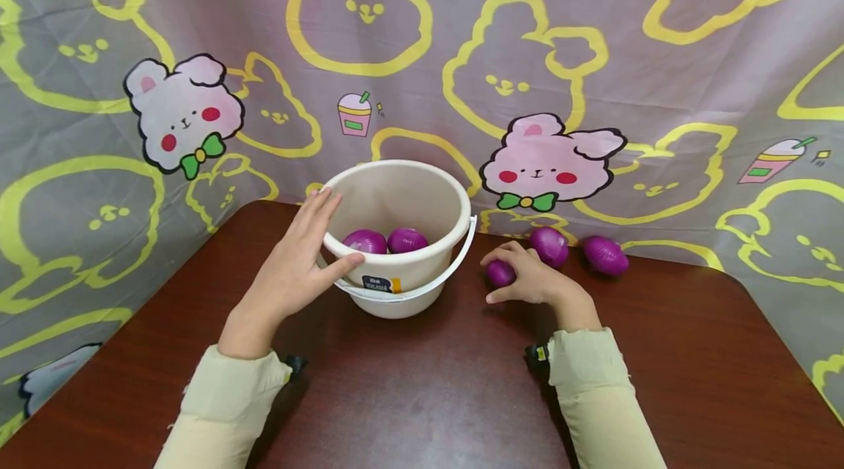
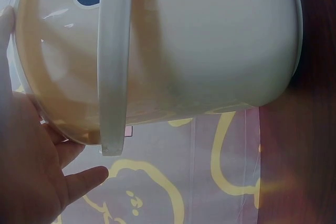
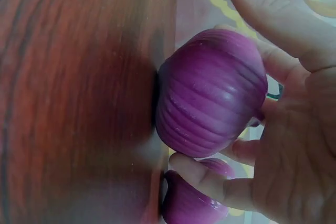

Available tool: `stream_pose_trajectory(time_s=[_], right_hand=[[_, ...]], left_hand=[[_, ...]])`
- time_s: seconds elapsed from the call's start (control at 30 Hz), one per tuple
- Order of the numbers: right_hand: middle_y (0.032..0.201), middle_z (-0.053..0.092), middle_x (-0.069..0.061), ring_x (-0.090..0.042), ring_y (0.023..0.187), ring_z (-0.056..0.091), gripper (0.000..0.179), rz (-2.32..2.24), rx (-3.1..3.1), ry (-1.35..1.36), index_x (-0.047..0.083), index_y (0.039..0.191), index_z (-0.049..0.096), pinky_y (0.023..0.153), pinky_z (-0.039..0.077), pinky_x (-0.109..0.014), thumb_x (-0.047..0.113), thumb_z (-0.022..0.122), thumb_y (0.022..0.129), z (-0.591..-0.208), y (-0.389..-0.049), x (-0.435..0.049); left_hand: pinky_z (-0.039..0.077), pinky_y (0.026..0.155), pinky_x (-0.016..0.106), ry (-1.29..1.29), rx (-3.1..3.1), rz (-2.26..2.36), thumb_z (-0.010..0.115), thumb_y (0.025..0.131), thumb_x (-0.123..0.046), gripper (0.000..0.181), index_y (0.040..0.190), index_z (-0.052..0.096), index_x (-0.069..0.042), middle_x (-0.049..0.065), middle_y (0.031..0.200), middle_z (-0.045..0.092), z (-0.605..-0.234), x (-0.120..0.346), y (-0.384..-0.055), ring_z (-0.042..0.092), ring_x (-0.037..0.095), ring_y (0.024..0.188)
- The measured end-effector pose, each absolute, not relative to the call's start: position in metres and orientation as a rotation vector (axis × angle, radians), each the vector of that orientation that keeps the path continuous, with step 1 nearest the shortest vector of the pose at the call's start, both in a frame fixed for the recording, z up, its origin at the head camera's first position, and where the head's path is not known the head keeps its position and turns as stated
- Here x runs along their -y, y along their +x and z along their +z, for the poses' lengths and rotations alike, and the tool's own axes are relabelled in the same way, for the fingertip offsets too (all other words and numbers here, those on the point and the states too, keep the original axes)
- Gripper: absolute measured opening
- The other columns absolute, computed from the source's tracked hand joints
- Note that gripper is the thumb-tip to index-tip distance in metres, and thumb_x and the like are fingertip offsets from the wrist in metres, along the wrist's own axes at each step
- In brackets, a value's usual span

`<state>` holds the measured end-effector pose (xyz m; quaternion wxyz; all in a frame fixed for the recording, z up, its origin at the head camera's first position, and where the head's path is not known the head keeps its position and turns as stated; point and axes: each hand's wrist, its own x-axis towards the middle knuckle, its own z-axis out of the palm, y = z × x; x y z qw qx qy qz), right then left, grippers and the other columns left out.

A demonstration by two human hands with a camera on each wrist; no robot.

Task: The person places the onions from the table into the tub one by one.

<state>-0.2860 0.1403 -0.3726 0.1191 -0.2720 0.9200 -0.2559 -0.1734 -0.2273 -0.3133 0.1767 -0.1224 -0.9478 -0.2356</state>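
Note:
A cream bucket (image 1: 402, 198) with a white handle (image 1: 461, 253) stands on the table, two purple onions (image 1: 365, 242) visible inside it. My left hand (image 1: 297, 253) is at the bucket's left rim, fingers extended and thumb at the front edge; the left wrist view shows spread fingers (image 2: 86, 182) beside the rim. My right hand (image 1: 534, 275) reaches around a purple onion (image 3: 212, 95) on the table. Its fingers pass behind and below the onion, while the thumb (image 3: 273, 14) stands apart from it. Palm and onion have a gap between them.
Two more purple onions, one (image 1: 549, 246) right behind my right hand and another (image 1: 606, 256) farther right, lie near the table's back edge. A patterned curtain (image 1: 435, 29) hangs behind the dark brown table (image 1: 422, 396).

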Motion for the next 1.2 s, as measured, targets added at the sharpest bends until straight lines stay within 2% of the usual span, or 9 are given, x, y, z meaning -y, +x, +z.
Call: stream_pose_trajectory(time_s=[0.23,0.57,0.93,1.2], right_hand=[[0.133,0.048,-0.016,-0.043,0.123,0.038,0.052,-0.794,-2.663,-0.857,0.013,0.125,0.062,0.101,0.042,-0.061,0.028,0.083,0.08,-0.375,-0.288,-0.14],[0.129,0.05,-0.014,-0.042,0.123,0.041,0.047,-0.813,-2.622,-0.863,0.016,0.124,0.06,0.1,0.045,-0.06,0.023,0.081,0.082,-0.374,-0.286,-0.14],[0.126,0.052,-0.012,-0.034,0.12,0.049,0.047,-0.86,-2.586,-0.914,0.016,0.124,0.06,0.101,0.048,-0.055,0.023,0.081,0.083,-0.368,-0.285,-0.139],[0.125,0.053,-0.011,-0.033,0.12,0.05,0.047,-0.898,-2.565,-0.904,0.017,0.124,0.06,0.101,0.048,-0.055,0.025,0.081,0.083,-0.364,-0.284,-0.139]], left_hand=[[0.026,0.115,0.067,-0.337,2.695,-0.677,0.062,0.088,-0.061,0.093,0.16,0.021,-0.017,0.008,0.168,0.014,-0.313,0.227,-0.173,0.007,0.032,0.156],[0.026,0.115,0.067,-0.334,2.699,-0.677,0.062,0.089,-0.061,0.093,0.16,0.02,-0.019,0.007,0.168,0.014,-0.313,0.227,-0.173,0.007,0.031,0.156],[0.026,0.115,0.067,-0.335,2.698,-0.676,0.061,0.089,-0.062,0.093,0.16,0.02,-0.018,0.007,0.168,0.013,-0.313,0.227,-0.173,0.008,0.032,0.156],[0.027,0.114,0.068,-0.332,2.699,-0.675,0.06,0.089,-0.063,0.094,0.16,0.02,-0.018,0.007,0.168,0.013,-0.313,0.227,-0.174,0.007,0.031,0.156]])
